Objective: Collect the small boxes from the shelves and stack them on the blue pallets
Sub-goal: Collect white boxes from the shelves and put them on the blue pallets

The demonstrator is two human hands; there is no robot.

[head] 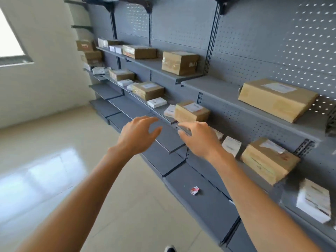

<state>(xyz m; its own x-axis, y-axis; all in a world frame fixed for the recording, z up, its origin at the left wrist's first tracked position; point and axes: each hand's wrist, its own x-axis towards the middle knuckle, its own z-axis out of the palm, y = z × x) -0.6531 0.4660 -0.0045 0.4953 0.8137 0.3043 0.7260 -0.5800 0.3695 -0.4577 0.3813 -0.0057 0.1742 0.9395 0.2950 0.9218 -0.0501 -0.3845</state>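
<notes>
Boxes [191, 111] crowd the shelves [209, 84], none collected; left hand [138, 133] and right hand [198, 139] reach empty, fingers spread; pallets unseen

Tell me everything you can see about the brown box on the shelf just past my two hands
The brown cardboard box is small and squat, with a white label on its top face. It looks closed and lies flat on the grey metal shelf, turned at an angle to the shelf edge. A small white box sits at its left side. Neither the left hand nor the right hand, both open, touches it yet.
</notes>
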